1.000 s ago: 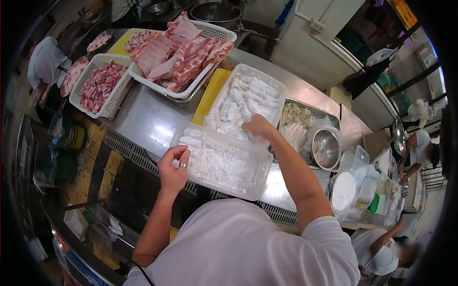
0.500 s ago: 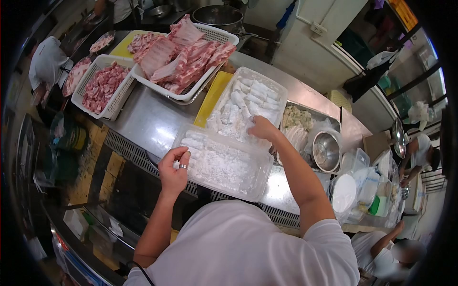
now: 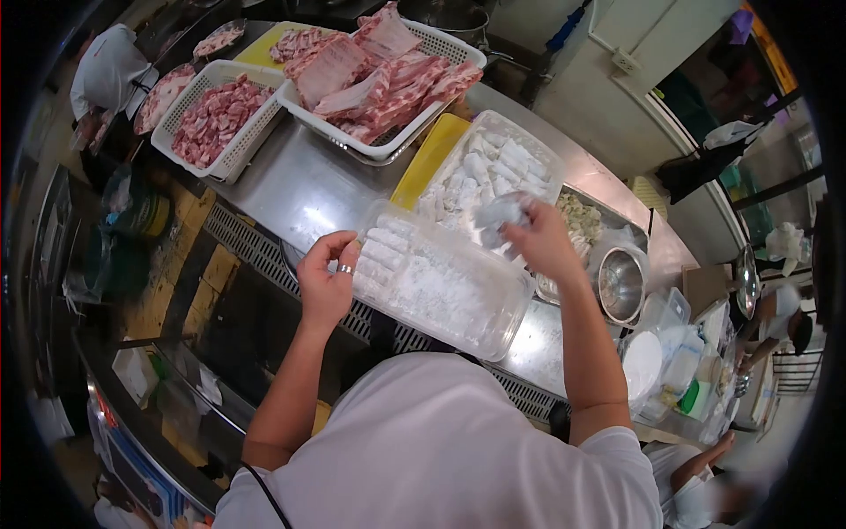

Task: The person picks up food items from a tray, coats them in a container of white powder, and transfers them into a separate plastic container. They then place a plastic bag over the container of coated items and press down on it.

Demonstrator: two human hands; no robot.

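Observation:
My left hand (image 3: 330, 271), a ring on one finger, grips the left rim of a clear plastic tray (image 3: 502, 333). White powder covers the tray's bottom, and several white-coated rolls (image 3: 381, 254) lie side by side at its left end. Above the far edge of that tray, my right hand (image 3: 539, 238) is closed on a whitish, powder-coated roll (image 3: 500, 212), smeared by motion. Just behind it, a second plastic tray (image 3: 551, 167) holds more powdered rolls (image 3: 507, 163).
Raw rib slabs (image 3: 379, 79) fill a white basket (image 3: 291, 99); cut meat (image 3: 220, 119) fills another. A yellow board (image 3: 432, 159) lies under the far tray. To the right are a metal bowl (image 3: 620, 284) and a pale chopped mixture (image 3: 580, 219). Other people work at both sides.
My right hand has risen from the far tray with a coated roll in its fingers. The view has shifted, so the trays appear farther right. My left hand stays at the near tray's left end.

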